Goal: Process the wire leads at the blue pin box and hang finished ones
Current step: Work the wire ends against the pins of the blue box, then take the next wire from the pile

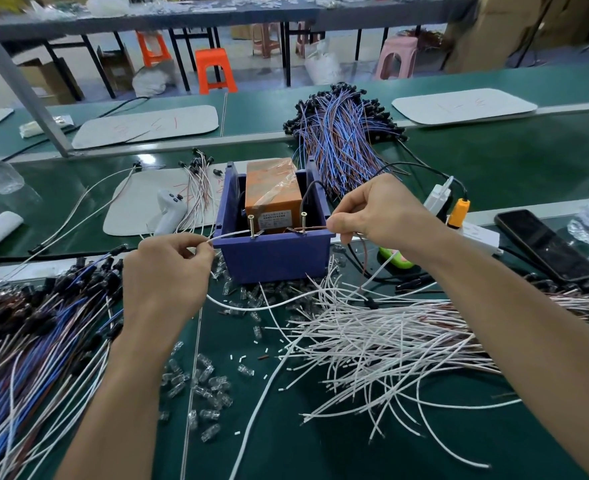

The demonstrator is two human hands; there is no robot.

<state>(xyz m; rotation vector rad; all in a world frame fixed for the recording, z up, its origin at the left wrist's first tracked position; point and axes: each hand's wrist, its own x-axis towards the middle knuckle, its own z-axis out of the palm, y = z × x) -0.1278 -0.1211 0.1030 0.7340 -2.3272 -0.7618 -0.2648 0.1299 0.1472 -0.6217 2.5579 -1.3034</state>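
- Box (pixel 274 252): one, blue, mid-surface, just beyond your hands.
- Pins: two, upright on its near rim, the left pin (pixel 252 226) and the right pin (pixel 303 223).
- Orange block (pixel 274 188): one, inside the box.
- Hands: two, apart. Your left hand (pixel 166 271) pinches a white wire (pixel 230 234) that reaches the left pin. Your right hand (pixel 372 209) pinches a brown wire (pixel 315 229) at the right pin.
- Wire heaps: three. There is a white pile (pixel 390 341) at near right, a blue-brown bundle (pixel 341 133) behind the box, and another bundle (pixel 26 323) at near left.
- Clear caps (pixel 203 379): many, scattered and uncounted.
- Phone (pixel 546 244): one, at right.
- White mats: four; one mat (pixel 130 209) lies left of the box.
- Surface (pixel 494 161): green.
- Room: two orange stools (pixel 215 69) and a grey table (pixel 217 19) stand behind.
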